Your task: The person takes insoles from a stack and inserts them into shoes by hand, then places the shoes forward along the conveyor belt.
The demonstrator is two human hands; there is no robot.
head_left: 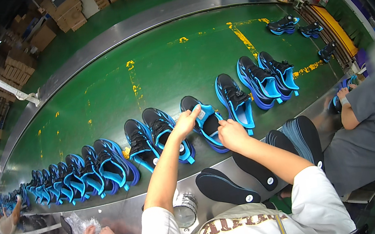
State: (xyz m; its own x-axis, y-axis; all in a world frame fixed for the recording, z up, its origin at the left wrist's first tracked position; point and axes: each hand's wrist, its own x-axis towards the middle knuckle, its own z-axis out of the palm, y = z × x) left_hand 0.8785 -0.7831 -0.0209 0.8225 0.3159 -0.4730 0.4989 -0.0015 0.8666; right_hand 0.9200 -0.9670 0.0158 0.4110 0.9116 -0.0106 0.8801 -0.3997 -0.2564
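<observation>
Our left hand (188, 122) pinches the tongue of a black-and-blue shoe (210, 126) between thumb and fingers, beside a pale label (201, 114). Our right hand (232, 132) is curled at the right side of its collar; the fingertips are hidden, so we cannot tell whether they grip or merely press. We judge the step in hand to be holding the shoe open and working inside it; the next move calls for a steady left pinch while the right fingers work down toward the heel. Our left forearm rises steeply, leaning right; our right forearm slants up and leftward. Between them the shoe rests upright on the green belt (176, 66), toe away from us. Similar shoes stand on either side. Nearer us, black insoles (227, 188) lie on the metal ledge (184, 183).
</observation>
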